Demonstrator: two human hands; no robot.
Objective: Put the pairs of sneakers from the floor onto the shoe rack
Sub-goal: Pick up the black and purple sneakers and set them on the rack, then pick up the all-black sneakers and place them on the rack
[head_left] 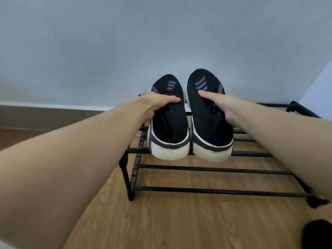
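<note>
Two black sneakers with purple stripes and white soles sit side by side at the left end of the black metal shoe rack (212,169), toes toward the wall. My left hand (158,103) grips the left sneaker (168,130) from its outer side, thumb across the laces. The right sneaker (206,126) is gripped by my right hand (217,105) from its outer side, thumb on the tongue. Both heels jut past the top tier's front bar.
The rack stands against a pale wall on a wooden floor (161,221). Its top-tier bars to the right of the sneakers and its lower bars carry nothing. A dark object (316,232) lies at the bottom right corner.
</note>
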